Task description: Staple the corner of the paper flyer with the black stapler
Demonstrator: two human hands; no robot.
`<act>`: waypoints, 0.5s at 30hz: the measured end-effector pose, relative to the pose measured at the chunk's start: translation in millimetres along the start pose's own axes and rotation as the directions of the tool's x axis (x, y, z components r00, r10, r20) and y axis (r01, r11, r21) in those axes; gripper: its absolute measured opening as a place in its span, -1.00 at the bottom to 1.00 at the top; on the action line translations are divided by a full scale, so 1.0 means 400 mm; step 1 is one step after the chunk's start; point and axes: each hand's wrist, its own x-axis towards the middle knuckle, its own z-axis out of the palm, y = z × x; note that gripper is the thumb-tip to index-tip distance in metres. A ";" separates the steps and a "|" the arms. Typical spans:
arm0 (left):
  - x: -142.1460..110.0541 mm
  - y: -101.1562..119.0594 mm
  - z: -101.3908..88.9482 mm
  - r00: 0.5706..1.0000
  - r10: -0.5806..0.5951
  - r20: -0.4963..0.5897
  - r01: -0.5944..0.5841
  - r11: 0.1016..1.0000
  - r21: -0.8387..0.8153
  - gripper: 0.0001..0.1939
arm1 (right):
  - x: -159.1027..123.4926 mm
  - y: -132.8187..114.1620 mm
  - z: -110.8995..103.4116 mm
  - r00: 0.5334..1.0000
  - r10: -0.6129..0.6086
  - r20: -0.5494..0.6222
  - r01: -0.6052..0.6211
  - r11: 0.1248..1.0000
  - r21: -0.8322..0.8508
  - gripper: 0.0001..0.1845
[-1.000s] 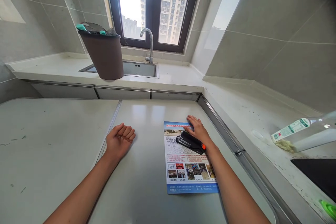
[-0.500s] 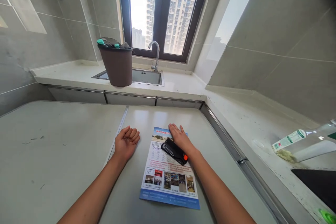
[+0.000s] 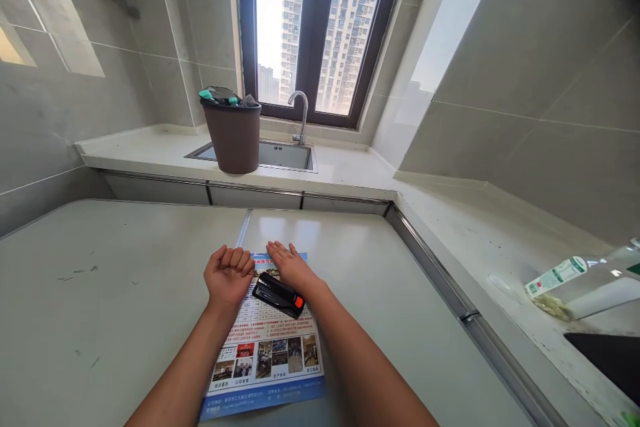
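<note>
A printed leaflet (image 3: 273,330) with red and blue text and small photos lies on the white table. On its upper half rests a black device (image 3: 278,295) shaped like a stapler, with an orange-red part at its right end. My right hand (image 3: 295,271) is flat, fingers stretched out, over the leaflet's top right part, just beside the black device. At the leaflet's upper left edge, my left hand (image 3: 230,273) is curled in a loose fist, palm side up, with nothing visible in it. The leaflet's left edge is partly hidden behind my left hand and forearm.
Beyond the table (image 3: 125,320), a brown bin (image 3: 233,137) with bottles in it stands at the sink (image 3: 287,156), near a curved faucet (image 3: 303,117). On the right counter (image 3: 450,227) a clear labelled bottle (image 3: 590,280) lies near a black item (image 3: 607,360).
My right hand has moved left, and the leaflet with the black device on it has shifted left too, up against my left hand. The camera view has tilted slightly.
</note>
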 end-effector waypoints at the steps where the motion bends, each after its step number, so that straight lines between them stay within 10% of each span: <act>1: 0.000 -0.002 0.001 1.000 -0.007 0.004 0.007 1.000 0.004 -0.44 | 0.001 -0.007 -0.003 1.000 -0.008 -0.007 0.008 1.000 0.010 -0.23; 7: 0.002 -0.003 0.000 1.000 -0.002 0.000 0.002 1.000 0.008 -0.43 | -0.063 -0.001 -0.060 0.962 0.216 -0.165 -0.217 0.976 0.014 -0.41; 15: 0.009 -0.012 -0.005 0.999 -0.030 0.025 0.030 1.000 0.001 -0.43 | -0.359 0.231 -0.187 0.792 0.573 -0.212 -0.592 0.806 -0.034 -0.73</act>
